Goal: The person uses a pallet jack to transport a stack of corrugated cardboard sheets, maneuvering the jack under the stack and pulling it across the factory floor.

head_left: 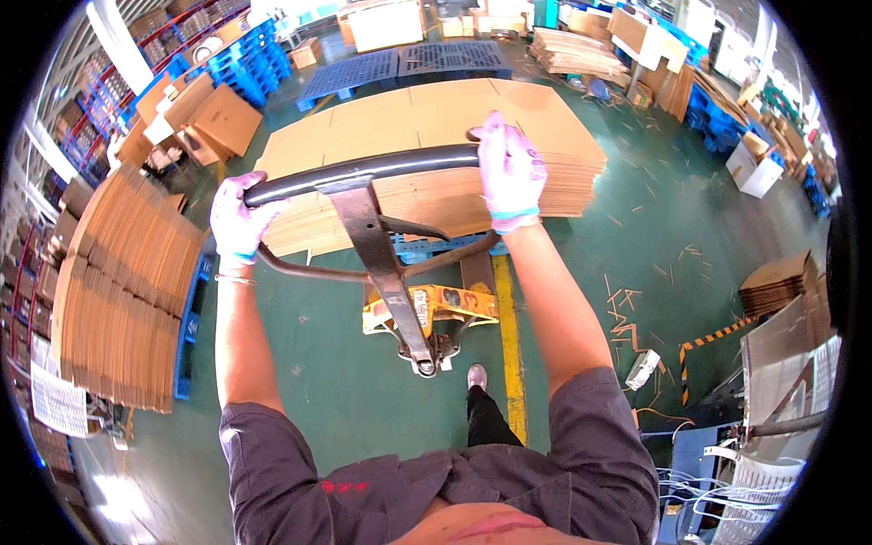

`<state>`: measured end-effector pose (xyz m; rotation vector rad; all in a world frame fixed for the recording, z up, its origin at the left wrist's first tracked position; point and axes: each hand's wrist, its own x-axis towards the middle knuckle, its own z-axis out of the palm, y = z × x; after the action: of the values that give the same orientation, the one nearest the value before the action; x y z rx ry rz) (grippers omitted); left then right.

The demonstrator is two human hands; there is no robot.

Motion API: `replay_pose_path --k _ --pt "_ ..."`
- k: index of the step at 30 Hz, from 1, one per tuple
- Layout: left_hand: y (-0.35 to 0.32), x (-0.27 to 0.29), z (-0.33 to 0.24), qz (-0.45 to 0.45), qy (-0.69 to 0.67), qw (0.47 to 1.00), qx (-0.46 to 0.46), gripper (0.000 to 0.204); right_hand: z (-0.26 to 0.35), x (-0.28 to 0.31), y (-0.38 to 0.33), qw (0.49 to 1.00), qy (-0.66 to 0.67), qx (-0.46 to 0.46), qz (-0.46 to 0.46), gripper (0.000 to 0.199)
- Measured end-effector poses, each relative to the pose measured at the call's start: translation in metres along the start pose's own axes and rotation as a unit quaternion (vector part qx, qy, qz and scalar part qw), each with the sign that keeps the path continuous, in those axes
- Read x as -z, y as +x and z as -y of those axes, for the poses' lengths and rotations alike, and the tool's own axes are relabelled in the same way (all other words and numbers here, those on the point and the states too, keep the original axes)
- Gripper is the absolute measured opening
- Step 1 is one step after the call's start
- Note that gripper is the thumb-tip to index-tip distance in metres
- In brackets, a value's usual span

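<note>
Handle bar (pixel 381 166) runs crosswise, left hand (pixel 238 218) and right hand (pixel 511 173) closed round opposite ends. Cardboard stack (pixel 372 118) lies just beyond.

Near the centre of the frame, the yellow body of the pallet truck (pixel 487 305) bears large reddish painted characters (pixel 469 299) on its front, and a white label (pixel 421 309) with dark print shows beside its steering arm (pixel 371 227). At the lower centre, a short row of red characters (pixel 345 487) is marked on the chest of the person's dark grey shirt (pixel 400 468). The label's fine print is too small to read clearly.
</note>
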<state>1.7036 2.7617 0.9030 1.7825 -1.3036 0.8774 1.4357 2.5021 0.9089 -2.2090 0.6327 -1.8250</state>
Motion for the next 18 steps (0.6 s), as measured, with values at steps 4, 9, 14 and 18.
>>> replay_pose_path --k 4,9,14,18 --pt "0.034 -0.059 0.046 0.027 -0.012 1.000 0.011 0.050 -0.034 -0.039 0.019 0.984 -0.109 0.139 -0.034 0.017" --pt "0.080 -0.117 0.098 0.025 -0.033 0.999 -0.029 0.055 -0.056 -0.090 0.057 0.997 -0.021 0.073 -0.016 0.017" --pt "0.115 -0.175 0.106 0.006 -0.009 1.000 -0.015 0.056 -0.137 -0.153 0.092 0.992 -0.072 0.106 -0.014 0.021" --pt "0.143 -0.212 0.105 -0.027 0.051 0.998 -0.009 0.052 -0.190 -0.206 0.137 0.999 0.023 0.002 0.036 0.030"
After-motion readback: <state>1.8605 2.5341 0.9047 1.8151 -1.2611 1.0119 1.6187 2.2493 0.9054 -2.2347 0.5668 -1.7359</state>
